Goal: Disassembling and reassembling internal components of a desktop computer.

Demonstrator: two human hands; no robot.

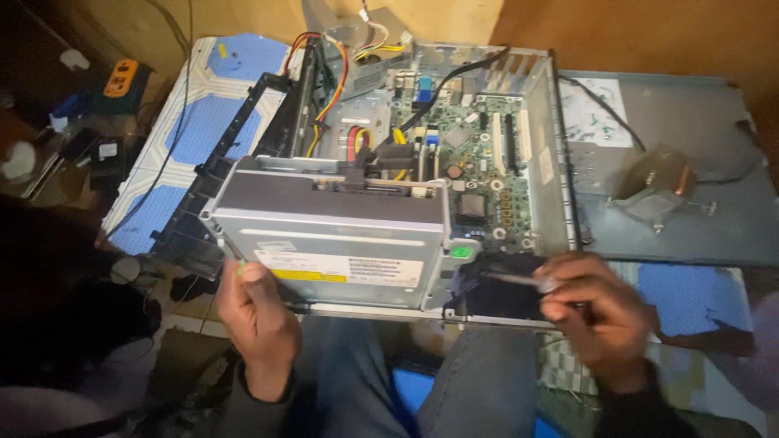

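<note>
An open desktop computer case (560,162) lies flat in front of me, its green motherboard (487,170) exposed. A silver optical drive (333,235) sits at the near left of the case. My left hand (256,312) is closed on a small green-tipped tool (235,261), its tip at the drive's front left corner. My right hand (596,312) grips a thin screwdriver (519,280) that points left over a dark part at the case's near edge.
A heatsink (653,191) rests on the detached grey side panel (698,122) to the right. Red, yellow and black cables (337,89) run along the case's back left. A black front bezel (227,162) leans left of the case. My knees are below.
</note>
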